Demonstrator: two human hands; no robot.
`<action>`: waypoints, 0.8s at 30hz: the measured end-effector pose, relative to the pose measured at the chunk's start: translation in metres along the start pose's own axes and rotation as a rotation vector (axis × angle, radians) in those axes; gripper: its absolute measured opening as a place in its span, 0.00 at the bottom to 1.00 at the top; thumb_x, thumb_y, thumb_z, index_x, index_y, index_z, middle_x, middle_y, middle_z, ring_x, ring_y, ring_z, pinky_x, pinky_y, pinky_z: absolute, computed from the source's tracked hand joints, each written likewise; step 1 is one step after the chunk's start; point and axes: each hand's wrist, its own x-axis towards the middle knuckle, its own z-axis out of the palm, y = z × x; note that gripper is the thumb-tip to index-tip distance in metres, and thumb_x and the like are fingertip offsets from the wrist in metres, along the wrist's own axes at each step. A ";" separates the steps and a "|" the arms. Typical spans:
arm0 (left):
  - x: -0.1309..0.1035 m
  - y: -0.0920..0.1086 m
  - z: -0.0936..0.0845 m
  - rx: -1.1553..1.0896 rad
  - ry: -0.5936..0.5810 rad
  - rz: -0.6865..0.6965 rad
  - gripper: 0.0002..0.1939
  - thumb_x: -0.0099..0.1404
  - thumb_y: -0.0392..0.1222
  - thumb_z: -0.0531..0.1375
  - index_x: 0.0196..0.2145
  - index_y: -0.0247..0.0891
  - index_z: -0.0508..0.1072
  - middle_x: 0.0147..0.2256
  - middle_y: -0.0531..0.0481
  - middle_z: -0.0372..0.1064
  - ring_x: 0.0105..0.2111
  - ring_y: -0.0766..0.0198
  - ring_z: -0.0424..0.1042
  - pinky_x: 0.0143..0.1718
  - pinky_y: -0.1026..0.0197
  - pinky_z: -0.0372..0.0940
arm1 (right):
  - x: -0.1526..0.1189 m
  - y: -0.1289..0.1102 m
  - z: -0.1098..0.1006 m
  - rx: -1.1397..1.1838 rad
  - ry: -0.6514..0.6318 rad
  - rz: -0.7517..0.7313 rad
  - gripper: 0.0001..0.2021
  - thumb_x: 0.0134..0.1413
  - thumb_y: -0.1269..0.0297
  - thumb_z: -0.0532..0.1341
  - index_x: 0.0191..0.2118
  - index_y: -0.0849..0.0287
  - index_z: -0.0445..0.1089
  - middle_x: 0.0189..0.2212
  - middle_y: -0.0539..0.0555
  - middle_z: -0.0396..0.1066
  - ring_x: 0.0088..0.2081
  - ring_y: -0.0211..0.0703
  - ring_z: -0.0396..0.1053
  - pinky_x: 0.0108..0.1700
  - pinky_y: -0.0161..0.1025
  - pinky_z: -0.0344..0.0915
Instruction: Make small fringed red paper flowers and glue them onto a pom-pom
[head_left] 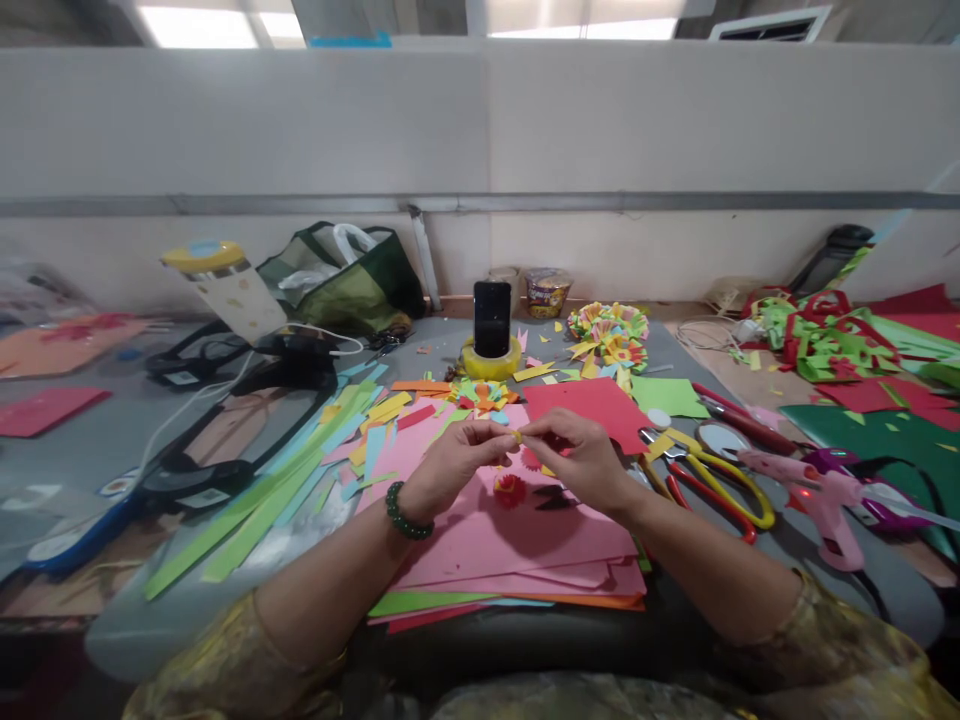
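Observation:
Between the fingertips of both hands is a small yellow piece of paper. My left hand, with a dark green bead bracelet at the wrist, pinches it from the left. My right hand pinches it from the right, fingers bent. Just below lies a small red paper flower with a yellow centre. Dark pointed blades stick out beneath my right hand; the rest of that tool is hidden. Everything sits over a stack of pink paper sheets.
Paper strips spread at left. A phone stands in a yellow tape roll. Paper rosettes lie behind. On the right are red-handled pliers, yellow-handled scissors and a pink glue gun.

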 end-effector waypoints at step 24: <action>0.000 -0.001 0.001 0.106 -0.030 0.019 0.17 0.51 0.54 0.67 0.29 0.37 0.81 0.29 0.46 0.78 0.31 0.60 0.73 0.37 0.59 0.66 | -0.006 0.007 -0.005 -0.422 -0.020 -0.254 0.11 0.64 0.65 0.55 0.36 0.57 0.74 0.29 0.54 0.74 0.32 0.40 0.73 0.34 0.34 0.67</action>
